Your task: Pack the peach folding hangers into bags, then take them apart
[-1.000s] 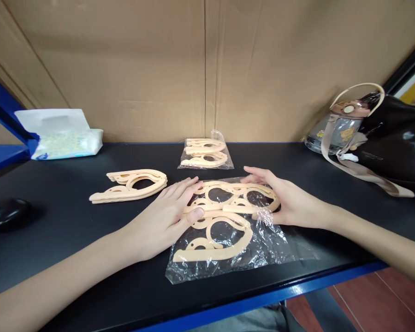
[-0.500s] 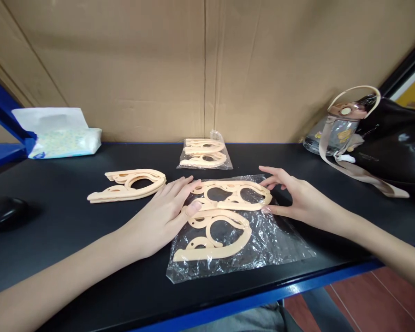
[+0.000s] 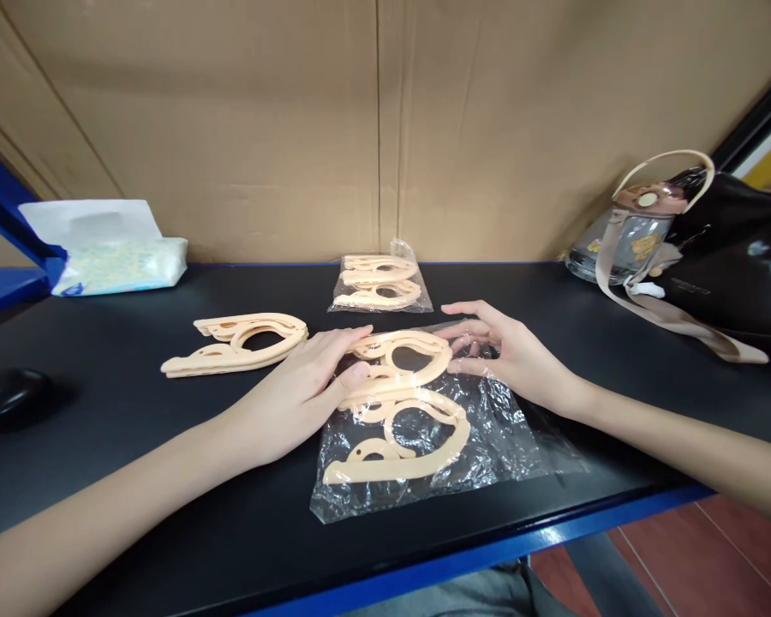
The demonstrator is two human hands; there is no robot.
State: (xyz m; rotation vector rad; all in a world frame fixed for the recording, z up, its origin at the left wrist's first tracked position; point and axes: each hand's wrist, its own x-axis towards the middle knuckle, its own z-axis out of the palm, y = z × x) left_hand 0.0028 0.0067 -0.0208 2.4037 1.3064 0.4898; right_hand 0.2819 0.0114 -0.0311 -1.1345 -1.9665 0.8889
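Note:
A clear plastic bag (image 3: 488, 437) lies in front of me with beige folding hangers inside. The lower folded hanger (image 3: 385, 467) rests along the bag's near side. Above it, the upper folding hanger (image 3: 433, 368) has its rounded end against my right hand (image 3: 507, 351). The thumb and fingers of that hand curve around this end, partly under the film. My left hand (image 3: 314, 386) holds the bag's left side, thumb on top over the hangers' left ends; its fingertips are partly hidden. Just left of it lies a loose pair of folded hangers (image 3: 237, 343).
A second bagged set of hangers (image 3: 379, 283) lies at the back. Far left are a tissue pack (image 3: 122, 261) and a black mouse (image 3: 6, 394). On the right stand a strapped water bottle (image 3: 636, 240) and a black bag (image 3: 745, 266). Cardboard (image 3: 263, 128) walls the back.
My right hand has moved left, and the upper hanger has slid left with it, deeper into the bag. My left hand has stayed nearly in place.

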